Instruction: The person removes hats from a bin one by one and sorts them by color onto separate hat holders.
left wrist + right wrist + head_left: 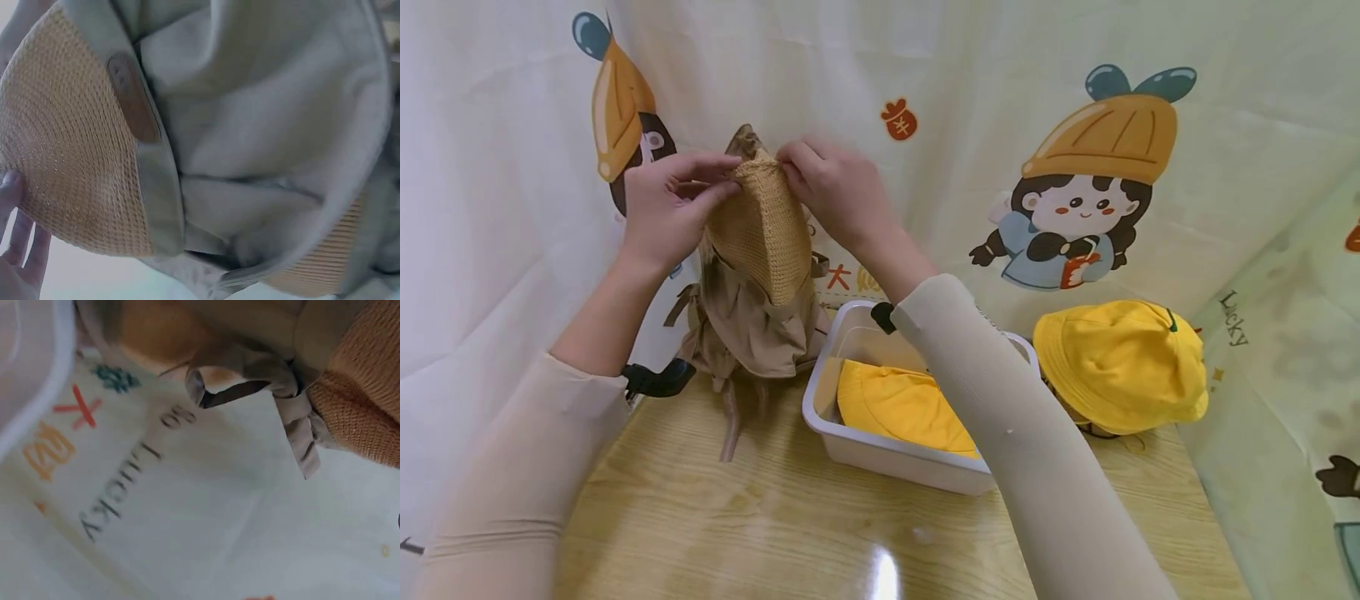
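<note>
A sun hat (pixel 763 225) with a tan woven crown and khaki cloth brim is up at the left, in front of the wall. My left hand (pixel 666 208) pinches the top of its crown between thumb and fingers. On the other side of the same top, my right hand (pixel 842 187) grips the weave with curled fingers. In the left wrist view the crown (pixel 81 137) has a cloth band with a brown leather patch (pixel 133 97), and the wide brim (pixel 275 94) hangs in folds. A ribbon bow (pixel 250 375) shows in the right wrist view. Another woven piece (pixel 325 256) peeks out beneath the brim.
A white plastic bin (pixel 910 475) on the wooden table (pixel 760 525) holds a yellow cloth hat (pixel 902 408). Another yellow bucket hat (pixel 1120 367) sits right of it, over something dark. A printed curtain (pixel 955 50) stands close behind. Cloth ties (pixel 730 421) hang at the left.
</note>
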